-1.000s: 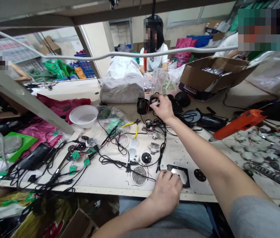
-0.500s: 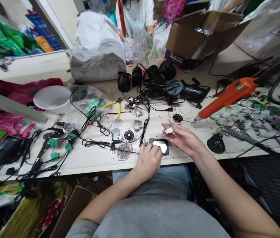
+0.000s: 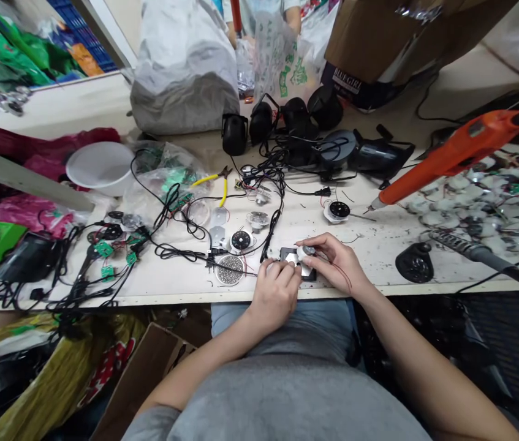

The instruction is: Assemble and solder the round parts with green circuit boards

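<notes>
My right hand [image 3: 335,262] pinches a small motor with a white housing [image 3: 305,252], and a thin red wire trails across the palm. It is held right over a black square plate [image 3: 309,274] with a shiny pale centre, near the table's front edge. Curled over the plate's left side, my left hand [image 3: 276,288] grips it; the fingertips are partly hidden. A small white piece [image 3: 274,252] shows just beyond those fingers. To the left are a round dish of tiny metal parts [image 3: 229,270] and a white motor unit with a black disc [image 3: 240,241].
An orange electric screwdriver [image 3: 452,156] slants in from the right, above a heap of white parts [image 3: 465,199]. Yellow-handled cutters [image 3: 223,184], tangled black cables [image 3: 181,251] and black housings [image 3: 296,116] lie about. A soldering iron [image 3: 484,256] rests at right. Someone sits opposite.
My right hand has brought the motor down and left onto or just over the black plate. My left hand stays at the plate. The head view has tilted downward.
</notes>
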`<state>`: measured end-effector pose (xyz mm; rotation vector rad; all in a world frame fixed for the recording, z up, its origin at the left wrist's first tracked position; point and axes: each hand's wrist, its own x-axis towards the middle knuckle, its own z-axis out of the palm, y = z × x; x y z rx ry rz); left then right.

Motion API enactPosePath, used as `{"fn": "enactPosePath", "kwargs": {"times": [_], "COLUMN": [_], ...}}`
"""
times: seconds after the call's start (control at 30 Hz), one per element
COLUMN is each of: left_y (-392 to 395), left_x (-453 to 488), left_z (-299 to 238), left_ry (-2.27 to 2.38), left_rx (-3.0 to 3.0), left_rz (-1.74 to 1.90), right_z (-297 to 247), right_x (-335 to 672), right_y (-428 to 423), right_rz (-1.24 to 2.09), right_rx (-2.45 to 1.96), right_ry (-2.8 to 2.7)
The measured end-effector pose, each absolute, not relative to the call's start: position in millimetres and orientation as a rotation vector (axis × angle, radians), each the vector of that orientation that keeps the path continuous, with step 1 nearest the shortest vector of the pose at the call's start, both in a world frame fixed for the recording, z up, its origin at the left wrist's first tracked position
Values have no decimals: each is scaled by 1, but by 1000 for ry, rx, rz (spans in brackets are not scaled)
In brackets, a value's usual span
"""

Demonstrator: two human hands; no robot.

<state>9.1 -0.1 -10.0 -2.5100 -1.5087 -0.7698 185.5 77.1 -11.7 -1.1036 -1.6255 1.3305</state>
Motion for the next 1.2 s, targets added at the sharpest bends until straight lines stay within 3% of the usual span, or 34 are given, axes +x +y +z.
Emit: {"fn": "enactPosePath", "kwargs": {"times": [0.17, 0.53, 1.2], "left_y": [0, -3, -16], "left_x": [9, 11, -4], "left_z": [-14, -27, -18], "left_ry": [-1512, -1455, -1569], "left_rx": [-2470, -2385, -2669], "left_rz": [-842, -1027, -832], "right_z": [-4, 2, -9], "right_x": [193, 175, 172], "right_y": [77, 60, 55], "right_rz": [1149, 201, 175], "right_rx": [-1010, -884, -884], "right_ry": [-1937, -2264, -2290]}}
